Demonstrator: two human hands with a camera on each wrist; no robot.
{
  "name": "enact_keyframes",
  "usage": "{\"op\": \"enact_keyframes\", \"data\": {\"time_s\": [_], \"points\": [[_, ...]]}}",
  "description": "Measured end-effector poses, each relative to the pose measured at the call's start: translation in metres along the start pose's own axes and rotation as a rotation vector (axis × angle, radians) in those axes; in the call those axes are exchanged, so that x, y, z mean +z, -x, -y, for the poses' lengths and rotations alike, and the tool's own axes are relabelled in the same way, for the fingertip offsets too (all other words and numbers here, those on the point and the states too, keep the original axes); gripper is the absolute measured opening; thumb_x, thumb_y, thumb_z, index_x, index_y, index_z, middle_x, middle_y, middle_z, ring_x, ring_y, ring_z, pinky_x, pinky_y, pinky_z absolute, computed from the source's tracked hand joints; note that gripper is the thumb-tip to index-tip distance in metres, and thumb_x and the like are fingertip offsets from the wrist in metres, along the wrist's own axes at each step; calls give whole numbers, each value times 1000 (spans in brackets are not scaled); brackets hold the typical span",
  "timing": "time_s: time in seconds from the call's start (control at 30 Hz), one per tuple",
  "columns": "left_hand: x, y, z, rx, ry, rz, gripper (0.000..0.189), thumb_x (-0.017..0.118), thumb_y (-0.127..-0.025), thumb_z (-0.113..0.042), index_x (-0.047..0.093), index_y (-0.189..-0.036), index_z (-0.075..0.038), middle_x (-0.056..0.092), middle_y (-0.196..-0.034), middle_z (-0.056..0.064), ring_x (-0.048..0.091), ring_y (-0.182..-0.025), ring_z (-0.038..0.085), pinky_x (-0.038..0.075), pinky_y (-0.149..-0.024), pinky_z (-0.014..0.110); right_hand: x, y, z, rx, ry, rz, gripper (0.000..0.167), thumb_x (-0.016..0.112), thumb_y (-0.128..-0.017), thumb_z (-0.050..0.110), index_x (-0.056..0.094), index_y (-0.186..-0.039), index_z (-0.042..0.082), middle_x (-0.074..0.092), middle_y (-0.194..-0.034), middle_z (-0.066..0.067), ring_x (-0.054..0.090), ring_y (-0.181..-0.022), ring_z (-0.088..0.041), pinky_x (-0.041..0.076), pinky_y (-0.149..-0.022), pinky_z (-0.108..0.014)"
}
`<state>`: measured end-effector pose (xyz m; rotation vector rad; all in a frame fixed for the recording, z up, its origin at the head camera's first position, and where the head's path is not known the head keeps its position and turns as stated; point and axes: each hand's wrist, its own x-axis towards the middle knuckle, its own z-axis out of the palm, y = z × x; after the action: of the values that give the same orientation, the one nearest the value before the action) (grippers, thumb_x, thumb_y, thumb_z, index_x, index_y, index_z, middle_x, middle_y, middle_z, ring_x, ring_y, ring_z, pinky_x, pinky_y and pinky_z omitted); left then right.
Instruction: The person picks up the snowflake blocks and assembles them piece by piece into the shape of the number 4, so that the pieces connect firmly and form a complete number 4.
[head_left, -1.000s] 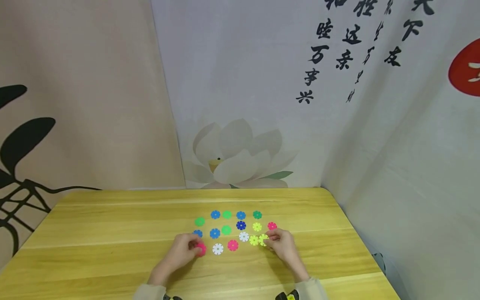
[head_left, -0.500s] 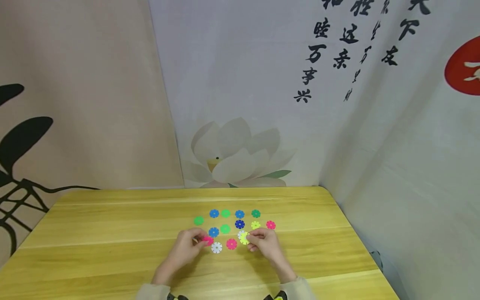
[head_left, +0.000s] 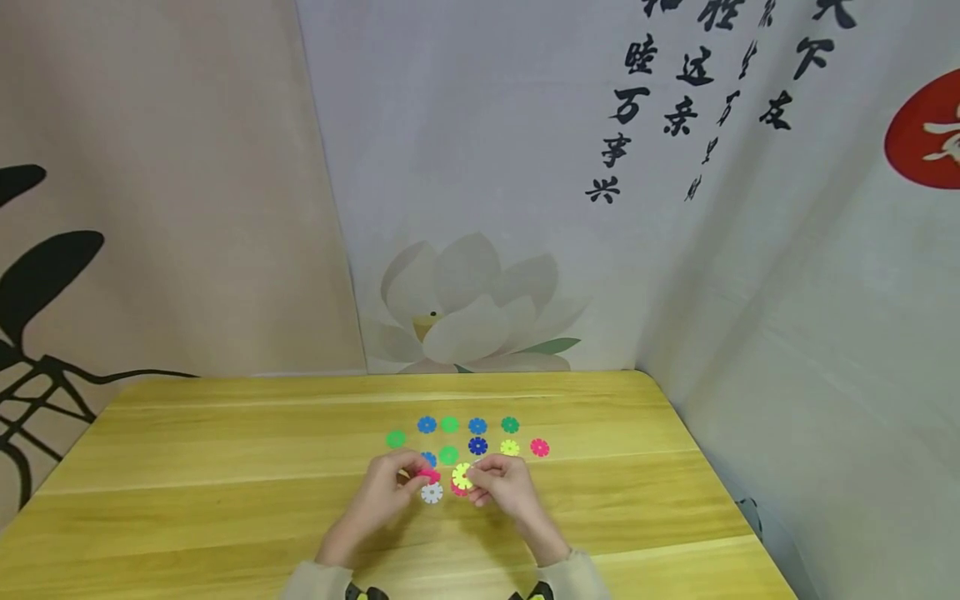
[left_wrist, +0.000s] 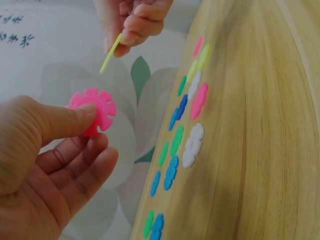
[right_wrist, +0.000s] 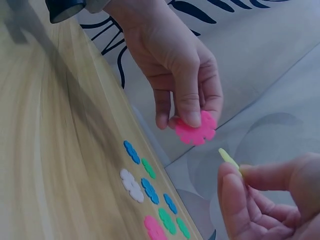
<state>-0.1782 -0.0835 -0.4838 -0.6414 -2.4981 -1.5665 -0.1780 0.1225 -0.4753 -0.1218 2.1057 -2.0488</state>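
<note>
My left hand (head_left: 386, 487) pinches a pink snowflake disc (left_wrist: 104, 107), a flat plastic piece with notches round its edge, between thumb and fingers. In my right hand (head_left: 512, 487) a yellow snowflake disc (head_left: 461, 477) is pinched by its edge. Both pieces are held up over the table, a short gap apart, the yellow one edge-on in the left wrist view. Beneath them lie a white disc (head_left: 432, 493) and another pink disc (left_wrist: 199, 101), the latter partly covered by the yellow one in the head view.
Several more discs lie flat in loose rows beyond my hands, among them a dark blue disc (head_left: 477, 446), a green disc (head_left: 396, 439) and a pink disc (head_left: 540, 447). The wooden table (head_left: 225, 467) ends at a printed curtain (head_left: 480, 167) behind.
My right hand has brought the yellow disc leftward from the right of the rows. My left hand has moved right with the pink disc, so the two pieces are now close together.
</note>
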Motion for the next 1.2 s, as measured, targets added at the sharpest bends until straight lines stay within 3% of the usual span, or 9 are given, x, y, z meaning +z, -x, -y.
{"op": "enact_keyframes", "data": {"time_s": [0.23, 0.5, 0.83, 1.03, 1.13, 1.2], "points": [[1, 0, -2, 26, 8, -4, 9, 68, -79, 5, 66, -81, -4, 63, -78, 5, 59, -69, 10, 55, -60, 21, 8, 4, 6, -6, -16, 20, 16, 61, -86, -3, 58, -93, -17, 66, -74, -20, 61, -56, -11, 54, -53, -20], [2, 1, -3, 34, 13, -10, 8, 69, -78, 5, 67, -80, -3, 64, -78, 8, 60, -69, 12, 55, -61, 20, 12, 1, 1, 6, -38, 26, 16, 62, -85, -1, 58, -92, -15, 66, -69, -11, 60, -55, -11, 53, -52, -18], [1, 1, -5, 75, 25, -35, 13, 69, -76, 9, 68, -79, -3, 64, -78, 5, 60, -69, 10, 57, -61, 24, 14, -1, 1, 105, -137, 26, 11, 62, -85, 1, 59, -92, -8, 63, -67, -6, 60, -55, -10, 53, -52, -18], [2, 0, -5, 183, 25, -80, 12, 71, -73, 11, 69, -77, 0, 63, -72, 5, 60, -63, 9, 56, -56, 21, 16, -2, 4, 109, -150, 24, 11, 61, -85, -2, 57, -91, -10, 62, -66, -5, 60, -54, -10, 52, -51, -17], [2, 0, -5, 229, 41, -88, 10, 71, -72, 10, 69, -76, 2, 63, -70, 5, 62, -60, 15, 56, -55, 21, 17, -1, 6, 104, -149, 15, 1, 60, -85, -4, 59, -84, -4, 62, -65, -5, 59, -53, -10, 52, -50, -17], [3, 1, -4, 254, 42, -83, 6, 71, -73, 9, 69, -76, 3, 63, -70, 8, 62, -59, 20, 55, -53, 21, 17, 0, 7, 104, -141, 16, 7, 59, -85, -5, 59, -80, 0, 62, -64, -5, 59, -52, -10, 52, -49, -17]]}}
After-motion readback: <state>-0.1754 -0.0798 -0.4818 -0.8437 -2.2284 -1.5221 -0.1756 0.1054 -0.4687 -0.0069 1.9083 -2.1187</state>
